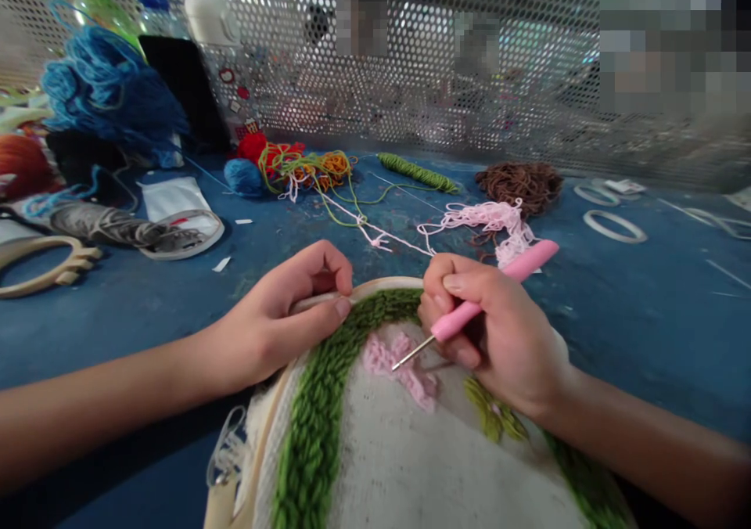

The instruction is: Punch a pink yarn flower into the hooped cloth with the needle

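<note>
The left forearm reaches in from the left edge and the right forearm from the lower right, the two hands meeting near the top of a wooden hoop (390, 282) just in front of the person. The left hand (296, 318) is closed on the hoop's upper left edge, its thumb laid along the rim and its fingers curled. The right hand (504, 337) is curled snugly around a pink-handled needle (531, 261), thumb against forefinger; the metal shaft slants down to the left, its tip over a patch of pink stitches (404, 365), though whether it touches them is hard to tell. The hoop holds pale cloth (399, 458) with a thick green border (310, 419) and a yellow-green flower (496, 412) below the right hand. Beyond, the blue tabletop (587, 318) carries loose pink yarn (478, 217), with a pink strand running toward the right hand, a brown bundle (519, 186), a green skein (416, 172) and a small blue ball (243, 177) beside red yarn (258, 147). At the left lie another hoop (35, 251) and a large blue heap of yarn (111, 83) near a dark phone (185, 91). A perforated metal screen (411, 83) stands along the back.
</note>
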A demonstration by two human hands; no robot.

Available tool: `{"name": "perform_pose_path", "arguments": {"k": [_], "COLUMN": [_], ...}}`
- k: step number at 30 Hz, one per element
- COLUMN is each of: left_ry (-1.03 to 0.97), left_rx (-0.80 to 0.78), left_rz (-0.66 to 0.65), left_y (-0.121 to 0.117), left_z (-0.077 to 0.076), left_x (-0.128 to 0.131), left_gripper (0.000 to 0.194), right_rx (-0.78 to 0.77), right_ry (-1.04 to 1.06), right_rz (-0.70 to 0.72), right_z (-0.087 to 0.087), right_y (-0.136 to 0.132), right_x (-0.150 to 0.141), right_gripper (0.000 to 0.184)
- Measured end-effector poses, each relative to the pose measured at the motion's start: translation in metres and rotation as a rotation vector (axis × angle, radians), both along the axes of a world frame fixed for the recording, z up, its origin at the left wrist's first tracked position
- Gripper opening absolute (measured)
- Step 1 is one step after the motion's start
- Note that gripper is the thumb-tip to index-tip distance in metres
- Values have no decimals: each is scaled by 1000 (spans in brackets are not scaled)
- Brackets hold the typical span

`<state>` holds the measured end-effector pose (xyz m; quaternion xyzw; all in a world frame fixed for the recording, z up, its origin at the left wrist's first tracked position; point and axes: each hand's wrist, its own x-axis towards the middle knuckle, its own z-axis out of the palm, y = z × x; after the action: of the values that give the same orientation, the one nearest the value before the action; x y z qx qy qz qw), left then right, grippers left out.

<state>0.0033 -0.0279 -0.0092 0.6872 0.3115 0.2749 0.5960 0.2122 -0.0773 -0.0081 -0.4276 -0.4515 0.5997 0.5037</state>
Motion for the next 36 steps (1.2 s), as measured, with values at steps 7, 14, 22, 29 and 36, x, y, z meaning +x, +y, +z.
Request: {"name": "perform_pose_path", "arguments": {"k": [7,14,22,29,36], "left_ry": [21,50,20,54,53], "left_rx": [-1,64,27,27,5], "left_rz": [-16,-15,-22,-8,-7], "left_y": [-1,-1,-1,-1,-2], "left_z": [0,0,0,0,2], "left_x": [-1,-1,0,0,0], "left_gripper": [7,11,10,11,11], "right_rx": [103,112,-16,321,3], "right_ry": [-350,-432,-123,-613,-82], "right_rz": [211,303,64,352,90], "right_z": [5,7,-1,6,0], "right_y": [-11,-11,-3,-13,-5], "right_x": [-9,-10,-3,-16,-4], "right_gripper": [17,12,24,6,25]}}
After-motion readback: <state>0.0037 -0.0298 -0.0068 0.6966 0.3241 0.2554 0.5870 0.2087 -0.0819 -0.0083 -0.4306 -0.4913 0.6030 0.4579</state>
